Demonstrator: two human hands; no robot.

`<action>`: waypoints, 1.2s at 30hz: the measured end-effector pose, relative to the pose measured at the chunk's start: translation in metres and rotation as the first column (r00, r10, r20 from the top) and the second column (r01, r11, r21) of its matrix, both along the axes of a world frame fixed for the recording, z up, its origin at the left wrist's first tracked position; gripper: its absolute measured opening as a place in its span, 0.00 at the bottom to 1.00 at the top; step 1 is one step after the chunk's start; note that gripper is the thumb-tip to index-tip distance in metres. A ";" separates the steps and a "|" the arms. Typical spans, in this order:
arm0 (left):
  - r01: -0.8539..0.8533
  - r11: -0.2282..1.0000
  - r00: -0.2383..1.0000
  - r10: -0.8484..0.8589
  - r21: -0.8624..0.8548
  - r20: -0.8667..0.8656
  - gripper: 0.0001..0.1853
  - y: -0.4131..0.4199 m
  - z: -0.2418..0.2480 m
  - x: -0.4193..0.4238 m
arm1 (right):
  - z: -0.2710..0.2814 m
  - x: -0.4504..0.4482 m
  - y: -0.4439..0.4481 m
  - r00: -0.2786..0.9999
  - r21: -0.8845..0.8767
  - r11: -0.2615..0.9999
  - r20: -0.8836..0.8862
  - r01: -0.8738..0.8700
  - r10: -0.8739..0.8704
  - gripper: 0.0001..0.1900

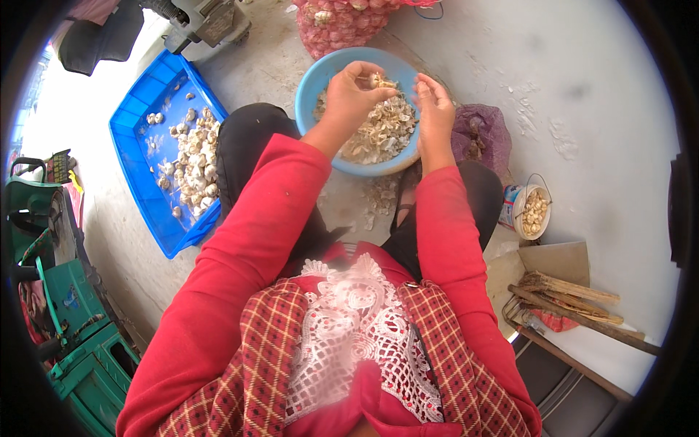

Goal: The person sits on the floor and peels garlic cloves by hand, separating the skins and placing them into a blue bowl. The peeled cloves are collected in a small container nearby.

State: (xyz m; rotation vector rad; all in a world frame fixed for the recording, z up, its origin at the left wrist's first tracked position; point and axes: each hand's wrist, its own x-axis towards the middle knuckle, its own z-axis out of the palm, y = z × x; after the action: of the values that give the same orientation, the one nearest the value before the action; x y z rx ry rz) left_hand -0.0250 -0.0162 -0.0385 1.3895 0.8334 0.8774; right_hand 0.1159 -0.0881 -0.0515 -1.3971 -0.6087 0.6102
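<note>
My left hand (349, 95) is over the light blue plastic basin (304, 104), pinching a garlic bulb (380, 82) between thumb and fingers. Part of that garlic is hidden by the fingers. Near the basin's right rim is my right hand (436, 112), apart from the garlic. Its fingertips are blurred, so whether it grips something small is unclear. Dry garlic skins (382, 134) cover much of the basin's bottom. To the left, a blue plastic crate (144, 188) holds many whole garlic bulbs (196, 155).
A red mesh sack (341, 27) of garlic lies behind the basin. A purple mesh bag (494, 123) and a small bucket (509, 207) of garlic cloves (535, 213) stand right. Wooden sticks (573, 306) lie in the lower right; green machinery (82, 322) is lower left.
</note>
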 end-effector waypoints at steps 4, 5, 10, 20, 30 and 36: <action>-0.021 1.000 0.998 0.021 -0.008 0.052 0.21 0.002 -0.005 0.004 | 0.015 -0.009 -0.005 0.934 0.021 0.957 -0.216 -0.288 0.285 0.11; 0.004 1.000 0.998 -0.004 -0.003 0.065 0.22 0.002 -0.006 0.005 | 0.015 -0.012 -0.006 0.933 0.005 0.954 -0.208 -0.300 0.294 0.11; 0.116 0.990 0.985 -0.105 -0.078 0.139 0.23 0.001 -0.004 0.003 | 0.011 -0.016 -0.008 0.914 0.073 0.953 -0.271 -0.293 0.302 0.08; 0.168 0.986 0.985 -0.167 -0.020 0.035 0.22 -0.003 0.008 -0.003 | 0.013 -0.007 -0.013 0.735 0.101 0.934 -0.591 -0.344 0.334 0.09; 0.190 0.982 0.982 -0.190 0.002 0.016 0.22 -0.004 0.007 -0.002 | 0.002 -0.003 -0.014 0.810 0.027 0.945 -0.508 -0.325 0.293 0.07; 0.499 0.832 0.819 -0.362 -0.241 0.445 0.24 -0.011 0.046 -0.012 | -0.008 -0.002 -0.012 0.799 0.002 0.998 -0.599 -0.070 0.057 0.09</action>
State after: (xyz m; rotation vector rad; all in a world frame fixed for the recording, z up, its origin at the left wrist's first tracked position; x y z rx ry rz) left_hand -0.0366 -0.0272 0.0071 0.9874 0.3161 0.5718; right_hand 0.1136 -0.1006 -0.0591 -1.1123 -0.1332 1.0626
